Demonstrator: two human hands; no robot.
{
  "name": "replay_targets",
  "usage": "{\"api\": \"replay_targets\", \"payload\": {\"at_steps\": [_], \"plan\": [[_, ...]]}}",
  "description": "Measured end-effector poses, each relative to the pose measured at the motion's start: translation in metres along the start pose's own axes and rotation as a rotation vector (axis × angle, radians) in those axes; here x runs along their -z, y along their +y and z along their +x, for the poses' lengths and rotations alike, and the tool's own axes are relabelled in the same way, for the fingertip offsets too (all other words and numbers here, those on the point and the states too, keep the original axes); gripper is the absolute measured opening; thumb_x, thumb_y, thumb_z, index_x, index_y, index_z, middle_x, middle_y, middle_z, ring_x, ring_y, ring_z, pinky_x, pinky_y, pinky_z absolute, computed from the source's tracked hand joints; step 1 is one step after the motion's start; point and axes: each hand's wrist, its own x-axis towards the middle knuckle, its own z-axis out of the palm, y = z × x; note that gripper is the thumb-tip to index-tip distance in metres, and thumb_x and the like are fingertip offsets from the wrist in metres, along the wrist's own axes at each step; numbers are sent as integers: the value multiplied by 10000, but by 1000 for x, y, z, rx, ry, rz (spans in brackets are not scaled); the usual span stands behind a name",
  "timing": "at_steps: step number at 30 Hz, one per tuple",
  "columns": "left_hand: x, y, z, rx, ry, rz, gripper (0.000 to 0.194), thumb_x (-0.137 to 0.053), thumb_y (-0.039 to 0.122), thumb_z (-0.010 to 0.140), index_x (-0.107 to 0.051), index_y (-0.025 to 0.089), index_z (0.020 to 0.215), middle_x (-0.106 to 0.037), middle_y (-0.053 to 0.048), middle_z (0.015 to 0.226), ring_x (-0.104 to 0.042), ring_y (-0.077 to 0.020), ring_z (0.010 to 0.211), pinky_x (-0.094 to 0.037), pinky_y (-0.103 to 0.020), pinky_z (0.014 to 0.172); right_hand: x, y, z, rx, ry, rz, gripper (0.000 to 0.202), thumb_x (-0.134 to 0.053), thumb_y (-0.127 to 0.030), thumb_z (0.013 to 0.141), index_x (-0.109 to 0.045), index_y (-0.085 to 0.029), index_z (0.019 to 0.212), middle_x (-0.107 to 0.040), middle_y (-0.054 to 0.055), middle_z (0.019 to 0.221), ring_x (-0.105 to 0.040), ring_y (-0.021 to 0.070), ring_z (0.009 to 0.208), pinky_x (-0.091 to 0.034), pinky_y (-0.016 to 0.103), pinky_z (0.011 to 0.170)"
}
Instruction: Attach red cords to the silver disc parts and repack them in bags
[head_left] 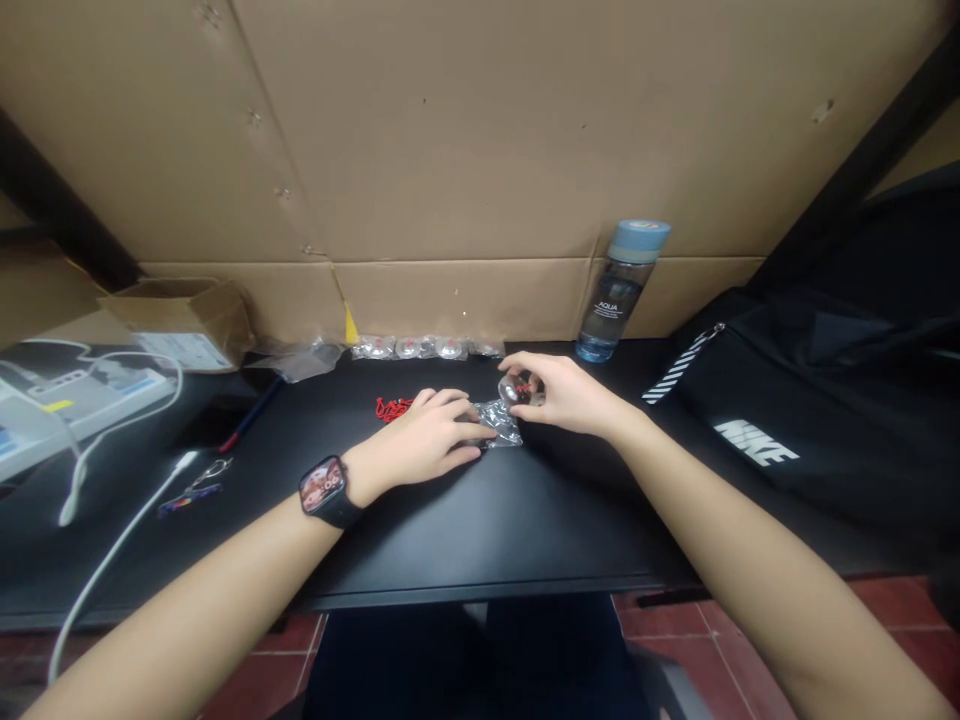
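My right hand pinches a small round shiny silver piece with a red marking between thumb and fingers, just above the desk. Right below and left of it lies a crinkled clear plastic bag. My left hand, with a black smartwatch on the wrist, holds the bag's left part down against the desk; its fingers cover that part. Red cord lies bundled beyond the left hand, partly hidden by it. Behind both hands stretches a row of several similar silver pieces in clear wrappers.
A blue-capped water bottle stands at the back right, beside a black bag. At left are an open cardboard box, loose clear plastic, a white power strip, cables and a keychain. Cardboard walls the back.
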Motion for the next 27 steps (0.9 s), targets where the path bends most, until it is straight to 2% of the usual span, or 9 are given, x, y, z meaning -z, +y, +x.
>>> {"api": "replay_targets", "payload": {"at_steps": [3,6,9,11,13,16,20,24,27], "plan": [[7,-5,-3,-3,-43,-43,328,-579,408,1041,-678,391,1353,-664,-65,1273,-584,-288,1251,-406,-450,1038,3,-4,-1,1,-89,-77,337,-804,-184,779,-715,-220,1102,-751,37,1041,-662,176,820,-486,283,750],[13,-12,-7,-16,-76,-135,362,-569,384,1045,-634,331,1397,-678,-64,1295,-659,-239,1133,-438,-410,1027,2,-4,-1,6,-130,-92,313,-806,-179,777,-725,-224,1076,-749,33,1022,-667,189,856,-477,281,756],[17,-21,-9,-6,-51,-235,384,-456,171,1039,-622,260,1374,-724,-57,1244,-690,-201,1065,-489,-345,964,-1,-2,-2,25,-135,-92,313,-809,-186,782,-728,-230,1082,-746,34,1034,-668,193,874,-483,288,771],[18,-26,-11,-17,-37,-270,484,-414,29,954,-643,247,1319,-739,-44,1222,-696,-185,1056,-508,-315,933,-1,-2,-2,29,-124,-91,313,-809,-195,793,-730,-230,1093,-744,39,1049,-666,190,860,-488,291,761],[19,-29,-11,-41,-31,-265,497,-454,-6,882,-677,246,1249,-733,-43,1255,-687,-194,1111,-507,-322,968,-1,-2,-2,28,-106,-87,310,-810,-202,799,-731,-230,1097,-744,43,1057,-665,188,839,-491,293,751],[19,-29,-12,-41,-26,-212,416,-570,64,871,-699,260,1214,-689,-49,1379,-636,-237,1262,-461,-385,1071,0,-4,-2,31,-89,-79,309,-812,-205,799,-734,-231,1096,-744,50,1069,-669,191,837,-499,300,759],[11,-27,-11,-40,-59,-173,504,-615,163,906,-621,295,1392,-574,-63,1549,-530,-266,1429,-402,-433,1135,3,-5,-1,29,-66,-77,310,-808,-190,793,-729,-226,1091,-742,49,1075,-671,191,853,-503,294,767],[0,-21,-8,-16,-72,-101,485,-570,221,986,-583,315,1462,-553,-81,1566,-528,-272,1422,-409,-432,1101,6,-4,-1,-5,-13,-90,298,-799,-185,800,-718,-226,1085,-733,36,1049,-668,190,861,-500,282,757],[1,-10,-5,14,-7,-1,384,-566,398,1037,-640,301,1402,-661,-103,1396,-583,-301,1298,-423,-438,1019,6,-1,-1,-22,21,-99,298,-801,-199,805,-713,-232,1088,-730,40,1070,-669,194,864,-501,285,752]]}}
